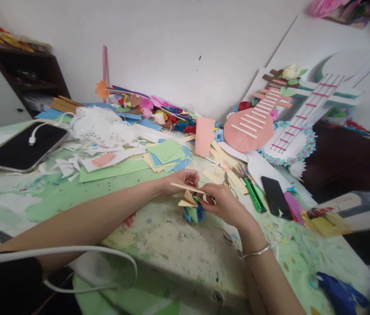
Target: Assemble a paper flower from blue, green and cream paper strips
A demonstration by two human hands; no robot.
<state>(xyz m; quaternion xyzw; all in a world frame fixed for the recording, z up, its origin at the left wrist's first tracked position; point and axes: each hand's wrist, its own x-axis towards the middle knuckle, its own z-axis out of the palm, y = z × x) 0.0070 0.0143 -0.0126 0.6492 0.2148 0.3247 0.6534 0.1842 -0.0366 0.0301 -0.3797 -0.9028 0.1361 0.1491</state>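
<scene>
**Right hand on thin, pale, straight stick [186, 188], small bundle of folded blue, green and pale-yellow paper [193, 214] just under the grip**

Landmark: stack of light-green, yellow and blue paper pieces [168, 151], lying flat on the paint-stained green table [172, 245].

Bundle: nearer the wearer than the stack, slightly to its right. Pale-yellow points spread up and left from it; blue and green pieces lower down.

Right hand [222, 203]: right of the bundle, pinching the stick near its right end. Fingertips right at the bundle's upper right edge; contact there partly hidden. Stick slants across, over the yellow points, its free end toward the left hand.

Left hand [180, 180]: between stack and bundle, fingers curled, behind the stick. Cannot tell whether it grips anything.

Around the stack: tangle of thin white strands [98, 124] to the left and farther back; upright salmon-pink paper rectangle [204, 136] to the right; pink lute-shaped cutout with white strips [250, 129] farther right; green-and-black craft knife [253, 197] to the right and nearer.
</scene>
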